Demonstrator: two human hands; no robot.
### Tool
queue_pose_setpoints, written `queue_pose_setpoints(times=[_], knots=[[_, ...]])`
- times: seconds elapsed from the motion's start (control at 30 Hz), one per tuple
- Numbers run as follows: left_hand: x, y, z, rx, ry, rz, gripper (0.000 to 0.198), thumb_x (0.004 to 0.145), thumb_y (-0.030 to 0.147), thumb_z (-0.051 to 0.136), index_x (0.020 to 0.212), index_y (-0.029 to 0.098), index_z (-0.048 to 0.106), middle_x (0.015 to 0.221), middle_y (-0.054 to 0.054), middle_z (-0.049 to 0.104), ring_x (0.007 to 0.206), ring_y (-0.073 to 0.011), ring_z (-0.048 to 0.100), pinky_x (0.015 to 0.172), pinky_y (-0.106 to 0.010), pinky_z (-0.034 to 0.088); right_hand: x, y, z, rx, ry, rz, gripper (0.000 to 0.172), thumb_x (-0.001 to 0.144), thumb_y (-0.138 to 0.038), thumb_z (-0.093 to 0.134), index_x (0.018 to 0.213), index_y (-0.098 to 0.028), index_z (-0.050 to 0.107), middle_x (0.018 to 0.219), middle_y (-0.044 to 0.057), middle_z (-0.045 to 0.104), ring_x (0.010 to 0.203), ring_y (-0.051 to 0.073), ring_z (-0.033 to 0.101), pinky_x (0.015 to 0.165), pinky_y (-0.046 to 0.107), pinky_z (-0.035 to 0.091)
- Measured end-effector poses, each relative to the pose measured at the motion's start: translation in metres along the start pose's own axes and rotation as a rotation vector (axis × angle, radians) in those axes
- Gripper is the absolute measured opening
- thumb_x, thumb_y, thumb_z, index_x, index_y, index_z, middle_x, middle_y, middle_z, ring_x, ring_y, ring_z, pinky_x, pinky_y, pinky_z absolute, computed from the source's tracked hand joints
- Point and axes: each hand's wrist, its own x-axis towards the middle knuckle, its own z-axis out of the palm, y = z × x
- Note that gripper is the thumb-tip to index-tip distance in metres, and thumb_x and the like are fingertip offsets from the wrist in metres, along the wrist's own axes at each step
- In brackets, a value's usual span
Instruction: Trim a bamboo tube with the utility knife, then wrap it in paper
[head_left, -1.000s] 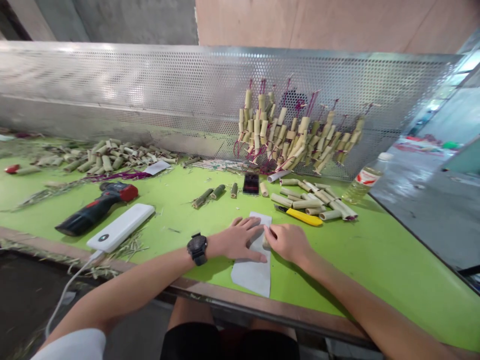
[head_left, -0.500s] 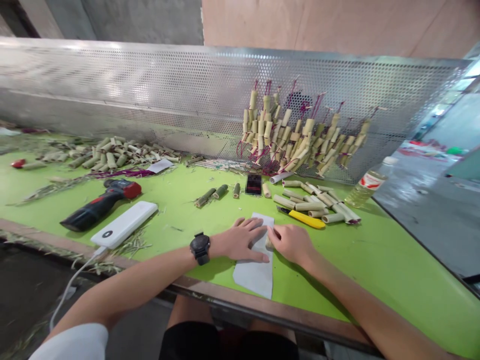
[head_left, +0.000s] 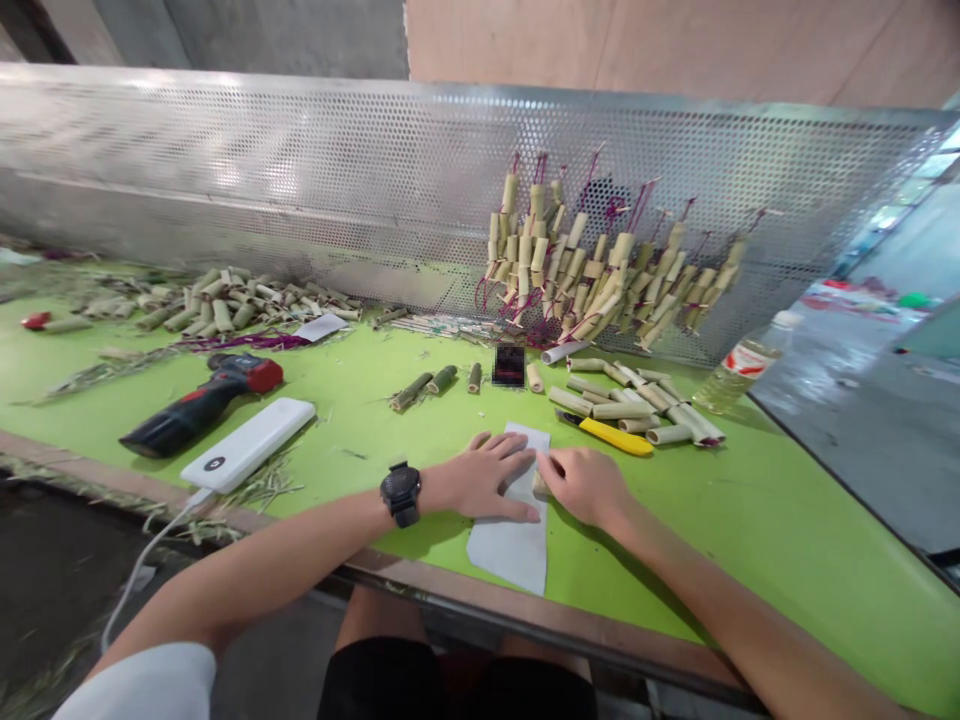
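A strip of white paper (head_left: 510,555) lies on the green table near its front edge. Spread flat across the paper is my left hand (head_left: 491,482), its fingers apart; a black watch (head_left: 401,493) is on that wrist. My right hand (head_left: 585,485) has its fingers curled at the paper's right edge, touching it. Under those fingers a short piece of bamboo (head_left: 540,487) partly shows, held against the paper. Beyond the right hand lies a yellow utility knife (head_left: 616,436), beside a group of cut bamboo pieces (head_left: 622,411).
Left of me are a power drill (head_left: 202,400) and a white power bank (head_left: 249,445) with a cable. Farther back lies a bamboo pile (head_left: 225,305). Strung bamboo pieces (head_left: 592,270) lean on a perforated metal panel (head_left: 300,170). A bottle (head_left: 742,365) stands right.
The view has shifted very slightly. Both hands keep their places on the paper, with no clear movement.
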Motion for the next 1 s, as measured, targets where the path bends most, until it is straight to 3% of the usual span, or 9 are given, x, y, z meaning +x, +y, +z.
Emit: queue_pose_setpoints(times=[1.0], knots=[[-0.0007, 0.0044, -0.0056, 0.008, -0.047, -0.017, 0.103, 0.085, 0.089, 0.039, 0.161, 0.02, 0.029, 0.168, -0.016, 0.021, 0.154, -0.0396, 0.018, 0.123, -0.057, 0.013, -0.0011, 0.0003, -0.0021, 0.147, -0.091, 0.0, 0.052, 0.105, -0.042, 0.032, 0.069, -0.02, 0.064, 0.072, 0.004, 0.07, 0.061, 0.015, 0.056, 0.055, 0.028, 0.025]])
